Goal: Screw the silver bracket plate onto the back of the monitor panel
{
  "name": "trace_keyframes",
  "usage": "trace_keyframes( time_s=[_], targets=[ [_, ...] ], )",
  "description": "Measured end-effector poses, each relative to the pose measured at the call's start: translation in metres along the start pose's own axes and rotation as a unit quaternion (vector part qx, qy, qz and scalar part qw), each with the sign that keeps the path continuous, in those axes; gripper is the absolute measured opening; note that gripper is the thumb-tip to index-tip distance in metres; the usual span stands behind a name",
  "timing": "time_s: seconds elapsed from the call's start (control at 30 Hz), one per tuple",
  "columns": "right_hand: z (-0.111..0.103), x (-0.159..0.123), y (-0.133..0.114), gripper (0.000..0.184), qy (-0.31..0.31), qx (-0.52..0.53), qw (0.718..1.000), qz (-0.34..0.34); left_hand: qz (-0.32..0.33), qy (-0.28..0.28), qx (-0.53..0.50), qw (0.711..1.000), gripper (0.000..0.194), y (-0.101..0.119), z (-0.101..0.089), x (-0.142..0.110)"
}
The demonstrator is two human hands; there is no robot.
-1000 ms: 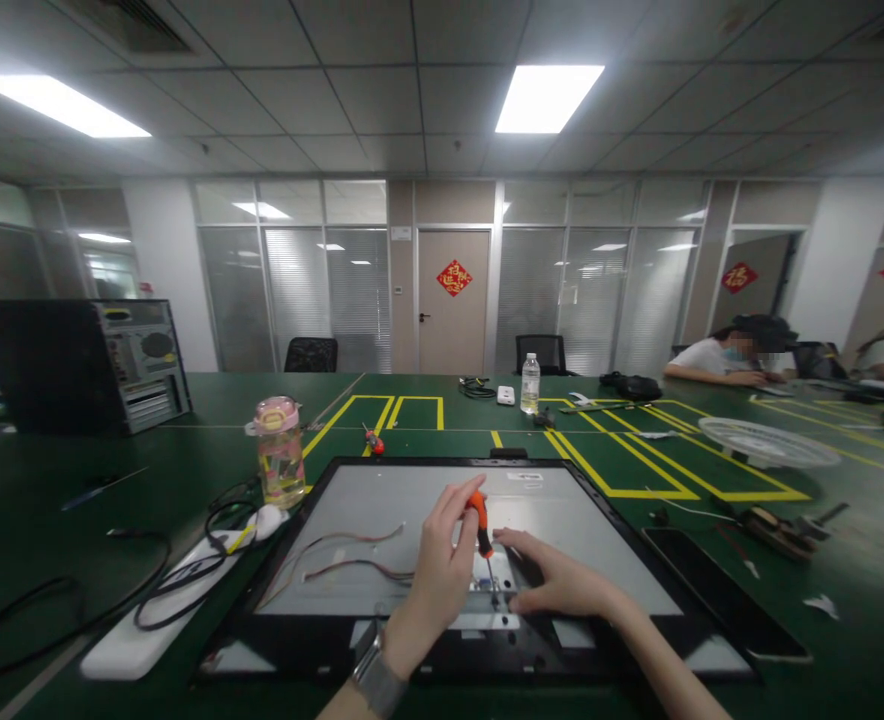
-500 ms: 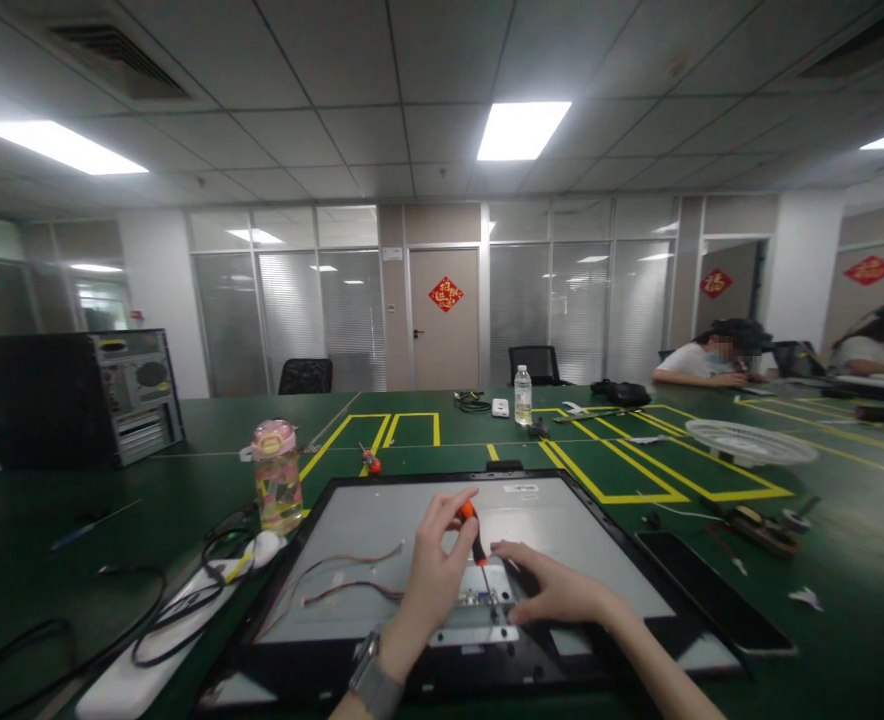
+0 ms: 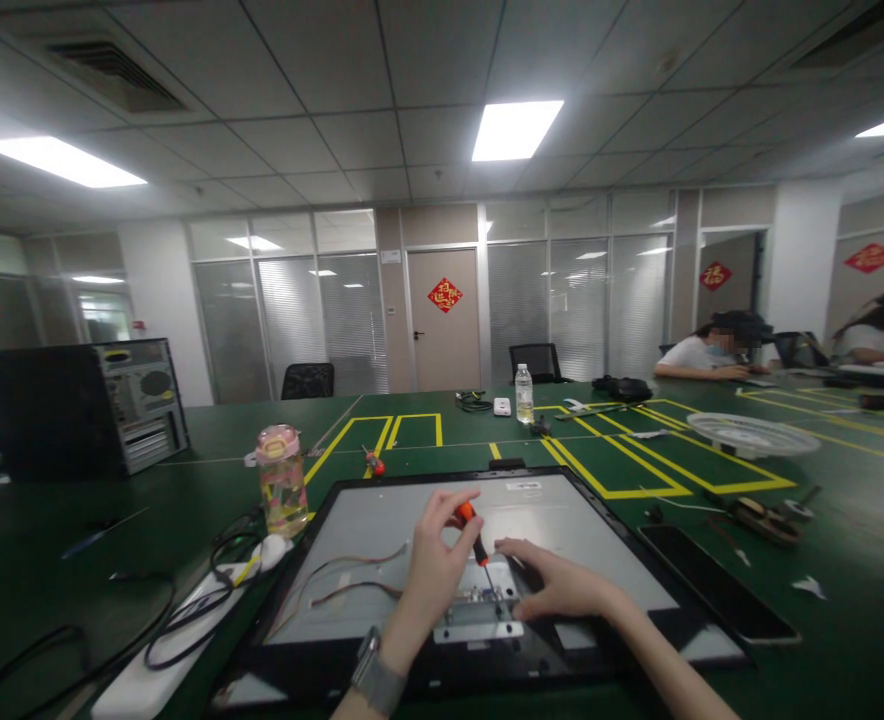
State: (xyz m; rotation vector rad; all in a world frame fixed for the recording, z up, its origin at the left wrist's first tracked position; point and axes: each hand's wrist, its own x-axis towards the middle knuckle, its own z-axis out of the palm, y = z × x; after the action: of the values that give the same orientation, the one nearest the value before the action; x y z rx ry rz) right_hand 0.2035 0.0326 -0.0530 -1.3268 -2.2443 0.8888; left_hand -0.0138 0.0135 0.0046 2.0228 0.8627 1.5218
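Note:
With closed fingers, my left hand (image 3: 436, 548) grips the orange-and-black handle of a screwdriver (image 3: 479, 550). Its thin shaft points down at a metal bracket (image 3: 481, 632) on the back of a flat display panel (image 3: 371, 520). Small parts at the tip are too tiny to name. My right hand (image 3: 566, 584) rests beside the bracket, thumb and fingers apart, with the thumb near the screwdriver's tip. Thin coloured wires (image 3: 352, 592) lie across the panel's left part. A watch (image 3: 376, 675) is on my left wrist.
Left of the panel are a pink-lidded bottle (image 3: 282, 490), a white power strip (image 3: 164, 645) with black cables, and a computer case (image 3: 82, 410). On the right lie a black phone-like slab (image 3: 716, 582) and a round white ring (image 3: 749, 432). A person (image 3: 712, 350) sits farther back.
The view has shifted slightly. My left hand still holds the screwdriver over the bracket, and my right hand stays beside it, with little visible movement.

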Motion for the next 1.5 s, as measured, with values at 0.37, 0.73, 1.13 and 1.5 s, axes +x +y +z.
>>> trace_keyframes(
  time_s=[0.37,0.73,1.13,1.5],
  targets=[
    [0.000,0.000,0.000,0.083,-0.002,-0.005,1.000,-0.011,0.027,-0.057,0.011,0.998,0.035,0.008,-0.006,0.002],
    [-0.001,-0.002,-0.001,0.086,-0.009,-0.001,1.000,-0.001,0.021,-0.103,-0.007,0.994,0.038,0.012,-0.008,0.001],
    [-0.002,-0.001,0.001,0.086,-0.010,0.002,1.000,-0.006,0.019,-0.037,0.004,0.999,0.034,0.005,-0.004,0.000],
    [-0.002,-0.002,-0.001,0.083,-0.010,0.004,1.000,-0.019,0.031,-0.065,0.038,0.997,0.045,0.004,-0.001,-0.003]
  ],
)
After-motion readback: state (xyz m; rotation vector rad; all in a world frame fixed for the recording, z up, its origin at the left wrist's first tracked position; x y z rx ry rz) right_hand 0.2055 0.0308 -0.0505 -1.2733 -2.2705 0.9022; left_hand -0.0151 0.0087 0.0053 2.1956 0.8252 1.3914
